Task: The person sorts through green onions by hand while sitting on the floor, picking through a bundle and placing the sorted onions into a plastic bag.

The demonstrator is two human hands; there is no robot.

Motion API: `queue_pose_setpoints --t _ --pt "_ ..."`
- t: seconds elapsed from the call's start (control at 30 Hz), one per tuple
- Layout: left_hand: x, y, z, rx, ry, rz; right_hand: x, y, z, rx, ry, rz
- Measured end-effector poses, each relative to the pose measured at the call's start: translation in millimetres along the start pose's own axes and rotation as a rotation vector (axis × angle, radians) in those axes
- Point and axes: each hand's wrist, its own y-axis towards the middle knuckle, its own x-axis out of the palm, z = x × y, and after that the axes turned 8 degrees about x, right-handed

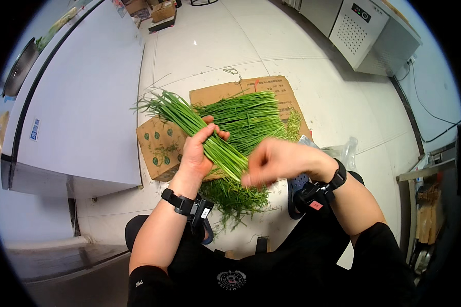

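Note:
My left hand is wrapped around a bundle of garlic chives, held at a slant above the cardboard. Its leafy tips point to the upper left and its pale stem ends to the lower right. Beside those stem ends is my right hand, blurred by motion with its fingers bent; whether it pinches anything is unclear. More garlic chives lie in rows on the flattened cardboard. A heap of loose green trimmings is on the floor between my feet.
Short pale scraps lie on the cardboard's right side. A cardboard box with green printing stands at the left, near a white chest freezer. Clear plastic lies to the right. A steel cabinet stands at the upper right.

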Motion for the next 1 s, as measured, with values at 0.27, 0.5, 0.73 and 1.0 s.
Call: queue_pose_setpoints --t 0.27,0.5,0.73,1.0 --pt "7.5 -8.2 -38.8 0.019 0.043 0.146 31.2 46.0 39.3 -0.200 -0.308 0.605" --pt "8.3 -13.4 -58.2 0.066 0.116 0.250 47.3 68.5 34.6 0.079 -0.383 0.696" --pt "9.2 -12.2 -50.2 0.048 0.091 0.176 41.0 78.3 43.0 -0.051 -0.347 0.714" --pt "7.3 17.1 6.8 -0.258 0.477 -0.203 -24.7 37.1 27.7 -0.109 -0.358 0.965"
